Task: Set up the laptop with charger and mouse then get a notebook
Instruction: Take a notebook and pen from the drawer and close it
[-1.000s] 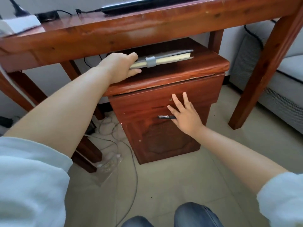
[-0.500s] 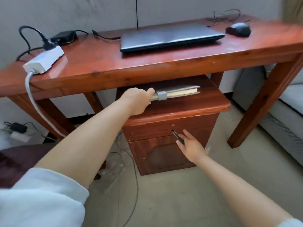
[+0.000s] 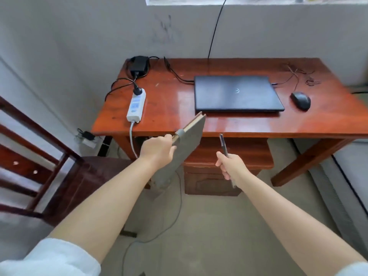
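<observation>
Red-brown wooden table [image 3: 229,124] carries closed laptop [image 3: 237,93] mid-top, mouse [image 3: 300,100] just right of it, power strip [image 3: 136,105] near left edge, charger brick [image 3: 140,64] at back-left corner.

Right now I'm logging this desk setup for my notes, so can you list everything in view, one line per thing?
laptop: 1, black, shut, on the desk
mouse: 1, black, right of the laptop
charger brick: 1, black, desk's far left corner
power strip: 1, white, left side of the desk, one plug in it
desk: 1, red-brown wood
cabinet: 1, red-brown wood, under the desk
chair: 1, dark wood, at left
notebook: 1, grey, tilted, in the left hand
pen: 1, dark, in the right hand
left hand: gripping the notebook
right hand: closed on the pen
</observation>
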`<state>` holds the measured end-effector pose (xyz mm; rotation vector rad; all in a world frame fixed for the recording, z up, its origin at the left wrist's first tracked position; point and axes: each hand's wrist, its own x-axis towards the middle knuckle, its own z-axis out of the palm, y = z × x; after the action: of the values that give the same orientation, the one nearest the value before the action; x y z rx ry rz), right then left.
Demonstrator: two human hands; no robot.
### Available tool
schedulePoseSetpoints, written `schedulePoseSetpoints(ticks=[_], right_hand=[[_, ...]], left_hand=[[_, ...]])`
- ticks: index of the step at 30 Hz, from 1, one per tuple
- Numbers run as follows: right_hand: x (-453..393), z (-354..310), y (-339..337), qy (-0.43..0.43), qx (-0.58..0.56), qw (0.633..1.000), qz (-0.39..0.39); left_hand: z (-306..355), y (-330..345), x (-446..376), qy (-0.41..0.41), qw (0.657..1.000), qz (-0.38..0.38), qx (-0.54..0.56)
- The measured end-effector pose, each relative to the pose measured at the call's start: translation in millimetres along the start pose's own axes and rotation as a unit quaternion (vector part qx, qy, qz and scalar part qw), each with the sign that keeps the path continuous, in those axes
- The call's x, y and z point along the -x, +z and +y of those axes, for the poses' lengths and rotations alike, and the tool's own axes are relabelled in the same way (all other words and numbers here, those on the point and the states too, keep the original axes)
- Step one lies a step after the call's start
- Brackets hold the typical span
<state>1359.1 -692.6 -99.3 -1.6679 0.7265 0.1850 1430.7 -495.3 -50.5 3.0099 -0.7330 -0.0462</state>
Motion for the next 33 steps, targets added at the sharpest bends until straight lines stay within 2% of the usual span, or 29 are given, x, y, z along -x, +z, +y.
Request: schedulePoseSetpoints(ticks=[4, 8, 15, 19, 24, 28, 33], right_hand=[[19.7, -54.9, 18.4, -0.027, -0.007, 0.999, -0.037], [3.2, -85.8, 26.8, -0.006, -0.062, 0.997, -0.038], [-93.4, -129.6, 14.8, -0.048, 0.061, 0.997, -0.009], [-158.5, -156.4, -4.7, -0.057, 0.128, 0.990, -0.008], [-224.4, -180.7, -33.7, -0.042, 0.134, 0.990, -0.015], [-260.8, -178.4, -48.2, -0.004, 0.098, 0.994, -0.039], [-280.3, -166.0, -50.7, 0.033, 0.070, 0.995, -0.062]], left_hand=[[-28.7, -47.1, -4.8, -0.047, 0.998, 0.043, 0.001], [-40.2, -63.4, -26.3, -0.078, 0.995, 0.061, 0.007], [-36.2, -54.7, -105.5, -0.122, 0.991, 0.056, 0.007], [-32.2, -40.3, -176.7, -0.150, 0.987, 0.050, -0.042], [-23.9, -5.4, -248.1, -0.182, 0.980, 0.012, -0.078], [-11.7, 30.4, -272.1, -0.211, 0.977, -0.014, 0.003], [5.4, 66.4, -288.4, -0.256, 0.955, -0.098, 0.115]])
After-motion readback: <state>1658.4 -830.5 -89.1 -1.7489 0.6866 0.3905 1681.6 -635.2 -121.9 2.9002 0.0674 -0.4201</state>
